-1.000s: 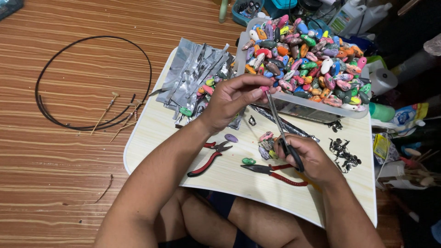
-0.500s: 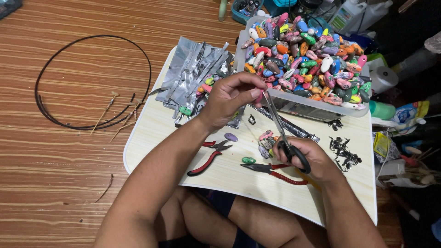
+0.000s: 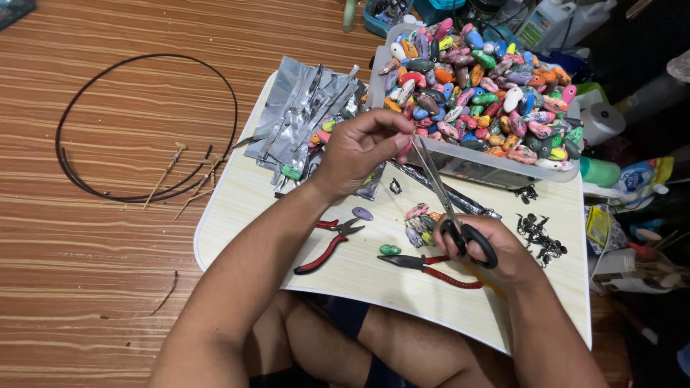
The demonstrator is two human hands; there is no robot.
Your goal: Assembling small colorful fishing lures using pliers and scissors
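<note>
Center of frame: right hand [image 3: 496, 251] grips black-handled scissors [image 3: 445, 205], fingers through the loops, blades angled up and left toward the left hand [image 3: 359, 147]. Left hand is pinched narrow on a small pinkish piece [image 3: 405, 149] right at the blade tips — too small to tell what it is. Both work over a pale lap board [image 3: 237, 215]. On the board below the hands: red-handled pliers [image 3: 327, 248] lower center, a second red-handled pair [image 3: 431, 267] just beside the right hand, a few loose coloured beads [image 3: 420, 219] between them. Upper right: clear tray [image 3: 489, 162] heaped with multicoloured oval pieces. Upper center: pile of silver foil strips [image 3: 302, 115]. Upper left on the wood floor — a dark wire loop [image 3: 144, 126]. Small black metal bits [image 3: 539, 233] right of the scissors.
</note>
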